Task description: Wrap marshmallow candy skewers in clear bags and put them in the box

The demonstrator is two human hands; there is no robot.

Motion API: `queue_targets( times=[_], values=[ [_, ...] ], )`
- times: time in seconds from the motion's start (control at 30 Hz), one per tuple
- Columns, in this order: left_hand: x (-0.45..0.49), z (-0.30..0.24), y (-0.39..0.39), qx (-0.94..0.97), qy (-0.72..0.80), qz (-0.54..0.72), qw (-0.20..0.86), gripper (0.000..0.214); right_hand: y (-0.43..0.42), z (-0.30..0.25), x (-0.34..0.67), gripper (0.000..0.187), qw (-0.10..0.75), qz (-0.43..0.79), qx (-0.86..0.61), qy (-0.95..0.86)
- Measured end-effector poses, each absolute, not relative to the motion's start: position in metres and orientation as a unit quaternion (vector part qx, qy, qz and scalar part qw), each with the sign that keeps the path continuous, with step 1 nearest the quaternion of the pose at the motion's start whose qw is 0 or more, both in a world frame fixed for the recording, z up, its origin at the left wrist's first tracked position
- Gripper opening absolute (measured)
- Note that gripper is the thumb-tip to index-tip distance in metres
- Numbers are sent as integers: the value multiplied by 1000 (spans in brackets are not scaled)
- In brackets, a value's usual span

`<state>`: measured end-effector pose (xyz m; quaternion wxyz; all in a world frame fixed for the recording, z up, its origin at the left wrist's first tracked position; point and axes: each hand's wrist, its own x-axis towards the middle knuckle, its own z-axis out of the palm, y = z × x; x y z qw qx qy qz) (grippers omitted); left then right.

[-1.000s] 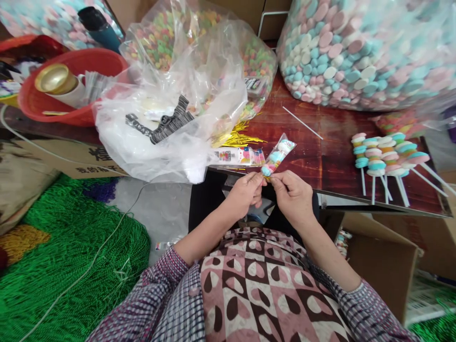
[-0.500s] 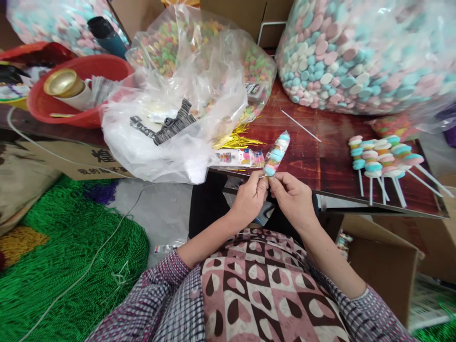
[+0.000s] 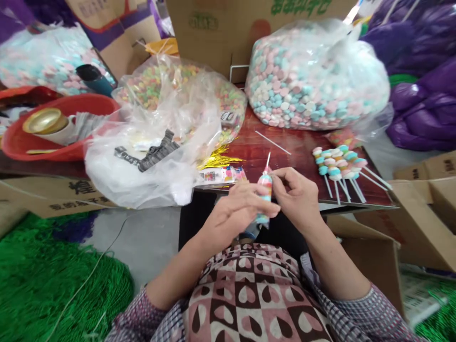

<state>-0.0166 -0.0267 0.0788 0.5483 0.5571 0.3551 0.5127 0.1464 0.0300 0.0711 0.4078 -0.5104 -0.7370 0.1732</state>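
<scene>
A wrapped candy skewer (image 3: 264, 190) with pastel discs stands upright between my hands, its white stick pointing up. My right hand (image 3: 296, 197) pinches it near the top, fingers closed on it. My left hand (image 3: 238, 212) lies in front of its lower part, fingers stretched and pressed against it. Both hands are over my lap, just in front of the dark red table (image 3: 302, 152). Several unwrapped candy skewers (image 3: 338, 164) lie on the table to the right.
A big clear bag of pastel candies (image 3: 313, 78) and a bag of small coloured candies (image 3: 185, 95) sit at the back. White plastic bag (image 3: 142, 166), gold twist ties (image 3: 213, 159), red basin (image 3: 57, 137) with a cup on the left. Open cardboard box (image 3: 374, 247) at right, green strands (image 3: 46, 275) on floor.
The skewer was turned over: earlier its candy end pointed up and away, now the stick points up. The hands rose slightly, and the camera tilted up to show more of the back.
</scene>
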Motion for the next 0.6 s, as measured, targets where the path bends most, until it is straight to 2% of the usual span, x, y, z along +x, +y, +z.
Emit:
queue_targets(
  times=[0.1, 0.23, 0.3, 0.47, 0.53, 0.6],
  values=[
    [-10, 72, -19, 552, 430, 462, 545, 41, 27, 86, 144, 16, 435, 178, -495, -731],
    [-15, 67, -4, 356, 382, 546, 655, 65, 14, 83, 140, 17, 379, 250, -444, -772],
    [-22, 67, -3, 340, 393, 560, 646, 65, 15, 78, 144, 17, 368, 280, -462, -757],
    [-17, 55, -8, 422, 463, 394, 672, 65, 22, 80, 151, 15, 413, 281, -491, -714],
    [-10, 50, -6, 366, 438, 425, 703, 64, 19, 80, 151, 16, 405, 287, -468, -731],
    [-8, 49, -4, 337, 420, 468, 701, 49, 14, 75, 151, 15, 391, 321, -442, -741]
  ],
)
